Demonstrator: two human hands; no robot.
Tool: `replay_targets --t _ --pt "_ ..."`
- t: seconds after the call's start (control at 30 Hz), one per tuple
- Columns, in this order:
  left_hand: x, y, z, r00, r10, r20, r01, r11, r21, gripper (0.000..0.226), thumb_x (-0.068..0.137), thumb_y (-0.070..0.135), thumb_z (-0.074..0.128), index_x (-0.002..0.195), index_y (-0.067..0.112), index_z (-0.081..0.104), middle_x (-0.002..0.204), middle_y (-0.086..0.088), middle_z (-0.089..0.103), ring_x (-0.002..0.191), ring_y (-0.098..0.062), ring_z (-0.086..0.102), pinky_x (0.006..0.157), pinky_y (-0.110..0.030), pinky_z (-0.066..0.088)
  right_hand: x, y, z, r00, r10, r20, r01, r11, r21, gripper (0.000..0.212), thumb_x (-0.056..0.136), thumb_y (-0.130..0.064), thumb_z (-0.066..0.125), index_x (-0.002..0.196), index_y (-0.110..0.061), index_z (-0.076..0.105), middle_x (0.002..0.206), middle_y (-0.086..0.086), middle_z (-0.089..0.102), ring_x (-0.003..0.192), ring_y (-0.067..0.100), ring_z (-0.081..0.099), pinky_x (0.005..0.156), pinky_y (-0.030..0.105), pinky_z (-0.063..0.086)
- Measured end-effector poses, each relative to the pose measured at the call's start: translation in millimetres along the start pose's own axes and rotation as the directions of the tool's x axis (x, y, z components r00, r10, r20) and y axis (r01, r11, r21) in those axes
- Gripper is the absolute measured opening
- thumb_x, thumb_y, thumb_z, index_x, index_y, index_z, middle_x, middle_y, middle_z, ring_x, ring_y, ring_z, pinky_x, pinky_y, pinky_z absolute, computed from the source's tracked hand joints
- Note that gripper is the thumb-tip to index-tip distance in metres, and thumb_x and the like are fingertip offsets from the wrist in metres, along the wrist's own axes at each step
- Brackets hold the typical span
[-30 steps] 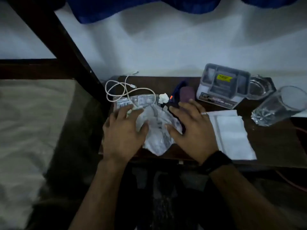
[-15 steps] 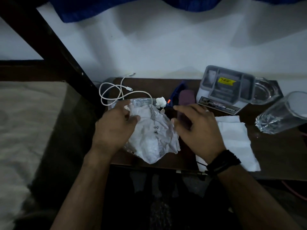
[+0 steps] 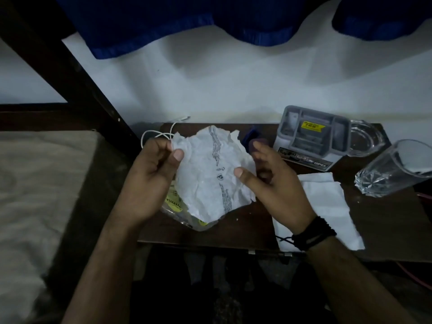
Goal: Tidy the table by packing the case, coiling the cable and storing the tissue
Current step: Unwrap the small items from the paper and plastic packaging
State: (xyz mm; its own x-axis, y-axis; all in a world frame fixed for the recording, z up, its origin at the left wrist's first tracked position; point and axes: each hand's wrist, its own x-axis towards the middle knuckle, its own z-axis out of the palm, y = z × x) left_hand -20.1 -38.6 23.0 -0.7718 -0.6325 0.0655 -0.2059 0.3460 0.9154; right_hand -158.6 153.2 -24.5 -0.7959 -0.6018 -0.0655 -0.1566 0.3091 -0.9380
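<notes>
Crumpled paper (image 3: 211,169) hung between our hands above the table (image 3: 385,216), left hand (image 3: 149,181) pinching its upper corner and right hand (image 3: 268,181) thumbing its edge with fingers loosely spread, probably to fold it, while the cable (image 3: 156,135) lay uncoiled behind.
</notes>
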Motion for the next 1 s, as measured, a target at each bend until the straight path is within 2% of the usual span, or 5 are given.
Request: replay_targets --t 0.2,0.4,0.63,0.87,1.0 --pt "-5.0 17.3 13.2 0.981 0.095 -0.167 -0.123 0.978 -0.169 0.004 0.102 0.025 0.057 0.100 0.025 0.054 0.087 0.006 0.063 0.080 0.000 0.059 0.072 -0.021 0.047 3.2 -22.7 -4.9 0.977 0.077 0.201 -0.173 0.836 0.521 0.049 0.088 -0.008 0.073 0.135 -0.011 0.060 0.123 0.002 0.074 0.115 0.019 0.070 0.095 0.039 0.059" --pt "-5.3 26.8 30.4 0.979 0.006 0.203 0.080 0.906 -0.415 0.045 0.092 0.013 0.070 0.134 0.015 0.055 0.129 0.000 0.070 0.121 -0.019 0.066 0.097 -0.042 0.056 8.3 -25.6 -9.5 0.961 0.006 0.275 -0.217 0.631 0.745 0.050 0.088 0.005 0.061 0.138 0.001 0.056 0.136 0.025 0.062 0.126 0.042 0.060 0.108 0.060 0.046" --pt "17.1 42.4 26.9 0.990 -0.034 0.137 0.047 0.994 -0.095 0.012 0.091 0.018 0.074 0.099 0.010 0.076 0.078 -0.001 0.078 0.054 -0.020 0.068 0.042 -0.027 0.052 11.7 -17.9 -19.2 0.987 0.045 0.153 -0.144 0.666 0.732 0.040 0.090 0.006 0.060 0.130 0.012 0.056 0.127 0.027 0.067 0.118 0.043 0.065 0.099 0.058 0.053" --pt "48.7 24.7 3.7 0.990 -0.035 0.139 -0.006 0.959 0.282 0.012 0.099 0.023 0.064 0.106 0.019 0.073 0.092 0.005 0.076 0.066 -0.012 0.073 0.061 -0.026 0.056 17.7 -1.1 -36.0 0.963 0.197 -0.181 0.016 0.634 0.773 0.029 0.091 0.003 0.066 0.120 0.002 0.070 0.119 0.019 0.073 0.110 0.036 0.071 0.094 0.050 0.056" --pt "55.9 8.8 5.1 0.946 -0.165 0.278 -0.103 0.660 0.745 0.019 0.096 0.038 0.063 0.114 0.035 0.071 0.112 0.012 0.073 0.095 -0.012 0.069 0.087 -0.030 0.054 19.5 -1.8 -42.5 0.920 0.268 -0.287 0.020 0.698 0.716 0.026 0.082 -0.016 0.082 0.107 -0.015 0.078 0.108 0.010 0.078 0.093 0.037 0.071 0.078 0.051 0.049"
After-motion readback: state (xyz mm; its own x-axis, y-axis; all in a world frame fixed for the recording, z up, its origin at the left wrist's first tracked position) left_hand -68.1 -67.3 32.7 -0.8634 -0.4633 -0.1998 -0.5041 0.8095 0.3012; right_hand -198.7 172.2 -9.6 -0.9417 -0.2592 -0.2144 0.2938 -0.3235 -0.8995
